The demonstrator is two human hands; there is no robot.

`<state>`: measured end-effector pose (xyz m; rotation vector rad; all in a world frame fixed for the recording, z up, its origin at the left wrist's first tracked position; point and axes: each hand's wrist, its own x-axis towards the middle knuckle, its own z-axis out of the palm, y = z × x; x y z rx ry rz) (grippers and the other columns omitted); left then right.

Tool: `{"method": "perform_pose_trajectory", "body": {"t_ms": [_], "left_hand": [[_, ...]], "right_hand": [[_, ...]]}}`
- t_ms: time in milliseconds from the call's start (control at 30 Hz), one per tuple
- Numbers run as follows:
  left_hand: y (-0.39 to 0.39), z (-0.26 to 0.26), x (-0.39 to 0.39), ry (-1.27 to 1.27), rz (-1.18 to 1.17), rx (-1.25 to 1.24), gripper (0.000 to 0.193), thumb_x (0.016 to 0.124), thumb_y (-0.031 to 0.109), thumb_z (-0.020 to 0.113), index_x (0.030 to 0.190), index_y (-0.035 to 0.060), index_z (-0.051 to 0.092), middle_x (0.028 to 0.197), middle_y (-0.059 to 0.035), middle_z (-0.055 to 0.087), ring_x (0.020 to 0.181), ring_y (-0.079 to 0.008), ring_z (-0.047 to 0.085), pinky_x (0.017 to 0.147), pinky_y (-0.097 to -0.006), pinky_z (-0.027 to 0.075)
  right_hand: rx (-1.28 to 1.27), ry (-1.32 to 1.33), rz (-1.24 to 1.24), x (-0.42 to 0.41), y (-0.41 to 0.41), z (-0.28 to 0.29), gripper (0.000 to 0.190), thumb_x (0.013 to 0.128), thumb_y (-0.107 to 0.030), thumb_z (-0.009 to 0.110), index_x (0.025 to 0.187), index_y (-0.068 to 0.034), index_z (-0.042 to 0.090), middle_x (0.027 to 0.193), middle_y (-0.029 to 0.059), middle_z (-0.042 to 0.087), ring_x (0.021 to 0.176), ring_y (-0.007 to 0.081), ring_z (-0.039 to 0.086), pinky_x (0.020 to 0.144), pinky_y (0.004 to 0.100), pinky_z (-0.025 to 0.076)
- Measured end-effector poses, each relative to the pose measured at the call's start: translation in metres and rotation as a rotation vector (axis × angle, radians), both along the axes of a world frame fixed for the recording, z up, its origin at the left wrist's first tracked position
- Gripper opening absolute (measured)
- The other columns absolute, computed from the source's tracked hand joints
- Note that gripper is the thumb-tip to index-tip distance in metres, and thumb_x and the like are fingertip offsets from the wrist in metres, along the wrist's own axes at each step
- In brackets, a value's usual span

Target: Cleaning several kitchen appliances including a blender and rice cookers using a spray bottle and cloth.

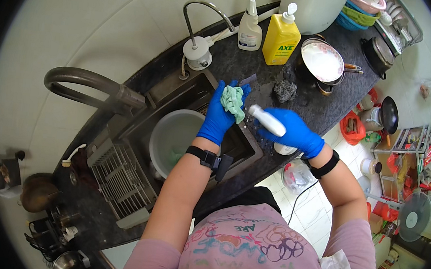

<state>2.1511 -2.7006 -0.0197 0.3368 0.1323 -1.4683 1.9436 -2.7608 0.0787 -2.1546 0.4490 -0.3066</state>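
Observation:
My left hand (219, 115), in a blue rubber glove, holds a crumpled light-green cloth (233, 101) over the right side of the sink (251, 147). The cloth rests against the palm and fingers. In its blue glove, my right hand (294, 130) grips a white spray bottle (270, 122) by its head, with the nozzle pointing at the cloth. The bottle's lower part shows beneath the hand, above the counter edge. A grey plastic basin (157, 135) stands in the sink with water and something pale green inside. A small grey-purple strip (248, 79) lies just beyond my left fingertips.
On the counter are a steel-wool scourer (285, 91), a yellow AXE bottle (281, 40), another spray bottle (250, 28) and a pan holding a floral-edged bowl (321, 62). A curved faucet (89, 85) reaches over the sink. A metal dish rack (125, 180) stands left of the basin.

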Motion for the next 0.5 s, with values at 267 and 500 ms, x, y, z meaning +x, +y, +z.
{"method": "perform_pose_trajectory", "body": {"t_ms": [267,500], "left_hand": [[0.021,-0.015,-0.026,-0.067,0.047,0.056,0.035,0.091,0.028,0.058,0.122,0.0116,0.056,0.103,-0.0117,0.060,0.095,-0.0255,0.059,0.082,-0.0367,0.050],[0.058,-0.020,-0.065,0.087,0.107,0.068,0.052,0.091,0.052,0.048,0.105,0.0033,0.061,0.089,-0.0124,0.064,0.084,-0.0252,0.062,0.078,-0.0356,0.052]], "right_hand": [[-0.018,-0.318,-0.571,-0.068,-0.045,-0.039,0.061,0.079,-0.006,0.069,0.134,-0.002,0.042,0.124,0.0099,0.056,0.105,0.0185,0.056,0.092,0.0327,0.045],[0.600,-0.524,-0.998,-0.099,0.097,-0.139,0.054,0.091,-0.021,0.049,0.139,-0.002,0.035,0.137,0.0140,0.043,0.129,0.0260,0.039,0.107,0.0382,0.031]]}}
